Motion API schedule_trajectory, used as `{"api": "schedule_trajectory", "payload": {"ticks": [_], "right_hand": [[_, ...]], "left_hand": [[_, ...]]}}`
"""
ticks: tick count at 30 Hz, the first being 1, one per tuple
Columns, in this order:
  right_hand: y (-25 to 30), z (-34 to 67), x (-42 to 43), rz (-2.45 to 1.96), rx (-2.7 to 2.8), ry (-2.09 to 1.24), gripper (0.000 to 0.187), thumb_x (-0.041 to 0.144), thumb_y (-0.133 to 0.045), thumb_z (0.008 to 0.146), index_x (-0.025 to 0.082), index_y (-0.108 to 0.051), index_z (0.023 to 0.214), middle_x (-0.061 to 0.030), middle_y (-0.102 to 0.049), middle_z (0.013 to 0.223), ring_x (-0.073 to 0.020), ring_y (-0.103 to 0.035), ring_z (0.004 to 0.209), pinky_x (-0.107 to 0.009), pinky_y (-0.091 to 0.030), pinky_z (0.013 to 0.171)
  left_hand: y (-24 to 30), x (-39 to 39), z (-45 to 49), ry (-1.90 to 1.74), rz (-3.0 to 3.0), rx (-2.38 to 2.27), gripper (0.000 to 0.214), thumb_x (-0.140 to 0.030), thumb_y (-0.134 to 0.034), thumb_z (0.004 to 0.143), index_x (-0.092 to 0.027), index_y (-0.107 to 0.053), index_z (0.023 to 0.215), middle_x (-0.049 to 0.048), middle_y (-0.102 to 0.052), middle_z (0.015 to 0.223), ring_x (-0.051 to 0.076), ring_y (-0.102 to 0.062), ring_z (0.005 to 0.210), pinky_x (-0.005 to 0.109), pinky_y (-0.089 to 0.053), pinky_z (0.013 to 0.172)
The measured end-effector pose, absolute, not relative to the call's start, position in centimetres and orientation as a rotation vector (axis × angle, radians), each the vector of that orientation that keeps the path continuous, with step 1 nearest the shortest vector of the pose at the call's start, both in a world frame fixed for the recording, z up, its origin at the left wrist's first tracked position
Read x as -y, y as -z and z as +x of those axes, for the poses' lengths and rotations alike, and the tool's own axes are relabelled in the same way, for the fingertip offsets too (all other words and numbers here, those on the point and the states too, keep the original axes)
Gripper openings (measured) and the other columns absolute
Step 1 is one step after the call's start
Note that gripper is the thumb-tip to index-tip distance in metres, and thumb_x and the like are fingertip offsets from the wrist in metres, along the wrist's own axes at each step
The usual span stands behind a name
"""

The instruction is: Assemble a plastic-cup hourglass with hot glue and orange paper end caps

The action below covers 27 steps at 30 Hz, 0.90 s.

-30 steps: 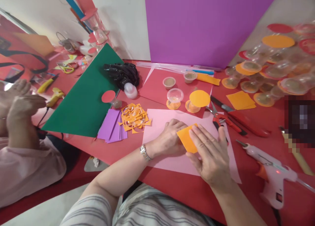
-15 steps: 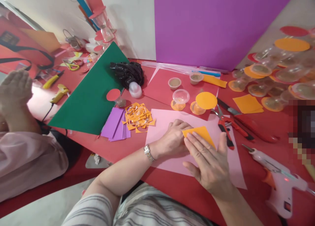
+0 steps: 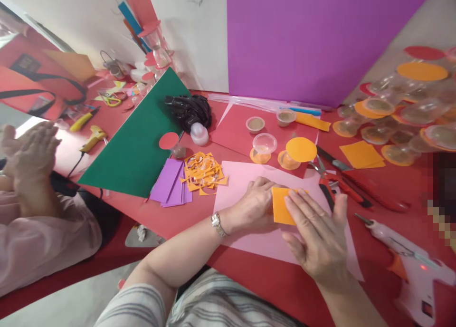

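An orange paper square lies between my two hands above a pink sheet. My right hand rests flat on the square, its fingers stretched over the right part and the thumb held away. My left hand, with a watch on the wrist, is closed at the left side of the square. Its fingertips go under the paper, and what they hold there is hidden. Just beyond the hands stand clear plastic cups, joined base to base, one pair topped by an orange disc.
Orange scraps and purple cards lie left, beside a green board. Pliers and a lit white glue gun lie right. Stacked cups stand back right. Another person's hands are at far left.
The orange square has turned and tilted to face me more. My right hand has slid right across it, baring its left part. The other person's hands have shifted.
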State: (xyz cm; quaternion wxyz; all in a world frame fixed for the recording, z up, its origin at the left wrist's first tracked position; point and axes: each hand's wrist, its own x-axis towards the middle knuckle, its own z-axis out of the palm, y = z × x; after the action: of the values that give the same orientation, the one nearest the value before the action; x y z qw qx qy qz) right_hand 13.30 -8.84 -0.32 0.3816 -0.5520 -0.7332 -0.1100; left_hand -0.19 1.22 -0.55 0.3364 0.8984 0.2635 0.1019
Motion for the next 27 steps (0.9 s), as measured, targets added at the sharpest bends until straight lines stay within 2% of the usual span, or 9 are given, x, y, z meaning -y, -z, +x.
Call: {"api": "schedule_trajectory", "payload": {"ticks": [6, 11, 18, 24, 27], "right_hand": [[0.53, 13.7, 8.64, -1.429, 1.885, 0.308, 0.043, 0.036, -0.039, 0.104, 0.007, -0.06, 0.127, -0.0193, -0.073, 0.115, -0.0286, -0.07, 0.109, -0.066, -0.024, 0.115], [0.69, 13.81, 8.61, -1.416, 1.896, 0.315, 0.042, 0.034, -0.041, 0.103, 0.008, -0.057, 0.133, -0.018, -0.072, 0.115, -0.0281, -0.068, 0.111, -0.065, -0.027, 0.115], [0.7, 13.94, 8.58, -1.402, 1.918, 0.31, 0.041, 0.033, -0.041, 0.103, 0.003, -0.062, 0.122, -0.0213, -0.072, 0.115, -0.0287, -0.067, 0.112, -0.064, -0.027, 0.115], [0.32, 13.52, 8.52, -1.383, 1.945, 0.282, 0.044, 0.039, -0.04, 0.103, 0.005, -0.062, 0.12, -0.02, -0.073, 0.114, -0.0282, -0.068, 0.112, -0.062, -0.024, 0.117], [0.14, 13.25, 8.46, -1.388, 1.93, 0.268, 0.039, 0.036, -0.043, 0.103, 0.007, -0.062, 0.121, -0.0187, -0.073, 0.114, -0.0269, -0.068, 0.111, -0.06, -0.025, 0.118]], "left_hand": [[0.33, -1.23, -0.22, -0.226, 2.375, -0.717, 0.037, -0.037, -0.074, 0.079, -0.019, -0.062, 0.108, 0.0093, -0.062, 0.111, 0.028, -0.051, 0.103, 0.039, -0.042, 0.088], [0.59, -1.21, -0.12, -0.223, 2.421, -0.801, 0.017, -0.032, -0.069, 0.084, -0.017, -0.064, 0.093, 0.0096, -0.063, 0.104, 0.026, -0.05, 0.102, 0.037, -0.041, 0.085], [0.5, -1.22, -0.13, -0.232, 2.421, -0.767, 0.017, -0.032, -0.069, 0.083, -0.017, -0.064, 0.089, 0.0095, -0.064, 0.103, 0.026, -0.05, 0.101, 0.038, -0.041, 0.087], [0.03, -1.21, -0.3, -0.194, 2.374, -0.717, 0.037, -0.036, -0.079, 0.073, -0.016, -0.063, 0.1, 0.0101, -0.06, 0.106, 0.029, -0.048, 0.105, 0.041, -0.043, 0.09], [-0.08, -1.21, -0.32, -0.18, 2.352, -0.711, 0.038, -0.035, -0.08, 0.072, -0.017, -0.062, 0.1, 0.0104, -0.059, 0.108, 0.029, -0.047, 0.106, 0.042, -0.043, 0.092]]}}
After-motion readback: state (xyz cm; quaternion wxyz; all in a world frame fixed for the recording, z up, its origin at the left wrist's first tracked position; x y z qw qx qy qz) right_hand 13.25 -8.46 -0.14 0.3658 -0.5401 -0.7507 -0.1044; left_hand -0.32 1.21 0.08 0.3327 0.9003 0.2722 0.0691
